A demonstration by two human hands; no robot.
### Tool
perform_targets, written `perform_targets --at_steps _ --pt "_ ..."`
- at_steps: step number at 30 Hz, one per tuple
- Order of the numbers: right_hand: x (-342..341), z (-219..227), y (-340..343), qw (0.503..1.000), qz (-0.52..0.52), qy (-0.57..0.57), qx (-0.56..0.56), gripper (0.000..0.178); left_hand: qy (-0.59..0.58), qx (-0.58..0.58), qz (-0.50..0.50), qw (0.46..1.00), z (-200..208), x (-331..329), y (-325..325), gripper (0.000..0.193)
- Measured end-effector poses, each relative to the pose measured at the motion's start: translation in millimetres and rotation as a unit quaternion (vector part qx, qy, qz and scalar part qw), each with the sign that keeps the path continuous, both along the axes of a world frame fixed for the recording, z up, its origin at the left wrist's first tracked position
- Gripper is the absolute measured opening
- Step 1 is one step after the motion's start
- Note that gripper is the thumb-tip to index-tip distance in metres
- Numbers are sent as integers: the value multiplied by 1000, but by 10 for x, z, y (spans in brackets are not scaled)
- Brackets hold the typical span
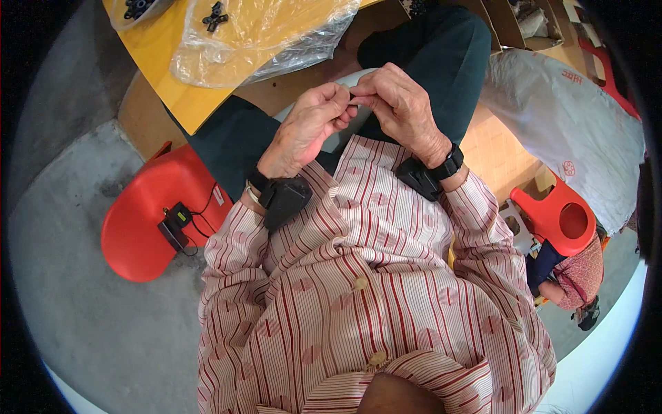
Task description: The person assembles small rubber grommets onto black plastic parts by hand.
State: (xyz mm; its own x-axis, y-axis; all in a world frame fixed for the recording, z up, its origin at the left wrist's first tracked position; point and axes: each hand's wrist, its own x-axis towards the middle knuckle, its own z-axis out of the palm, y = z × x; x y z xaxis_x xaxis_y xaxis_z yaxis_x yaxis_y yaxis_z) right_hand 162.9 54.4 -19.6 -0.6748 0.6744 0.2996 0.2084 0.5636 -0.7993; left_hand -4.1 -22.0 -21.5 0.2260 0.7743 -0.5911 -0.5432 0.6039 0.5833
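Note:
Above my lap, the fingertips of both hands meet around a tiny dark piece, mostly hidden by the fingers; its kind cannot be made out. My left hand is closed in a pinch on one side of it. From the other side my right hand pinches with thumb and forefinger. Beyond them, several small black parts lie on a clear plastic bag, which is spread over the yellow table. A clear tub at the far left holds black ring-shaped pieces.
A red plastic chair on the left carries a small black device with cables. To the right are a big whitish sack, a red stool and another person's patterned sleeve. Cardboard boxes stand at the far right.

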Motion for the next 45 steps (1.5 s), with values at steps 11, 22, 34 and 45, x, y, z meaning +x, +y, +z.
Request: perform_targets --at_steps 11,22,34,45 --pt "52 1 6 995 0 -73 -73 16 34 -13 13 999 -76 89 1 16" --pt "110 -50 20 991 -20 -123 -45 14 168 96 -82 978 -222 88 77 19" --pt "149 -287 37 972 -65 -178 -138 15 435 238 -175 851 -403 163 273 18" --pt "128 -413 72 969 -53 -229 -69 17 512 373 -104 767 -862 215 282 14"
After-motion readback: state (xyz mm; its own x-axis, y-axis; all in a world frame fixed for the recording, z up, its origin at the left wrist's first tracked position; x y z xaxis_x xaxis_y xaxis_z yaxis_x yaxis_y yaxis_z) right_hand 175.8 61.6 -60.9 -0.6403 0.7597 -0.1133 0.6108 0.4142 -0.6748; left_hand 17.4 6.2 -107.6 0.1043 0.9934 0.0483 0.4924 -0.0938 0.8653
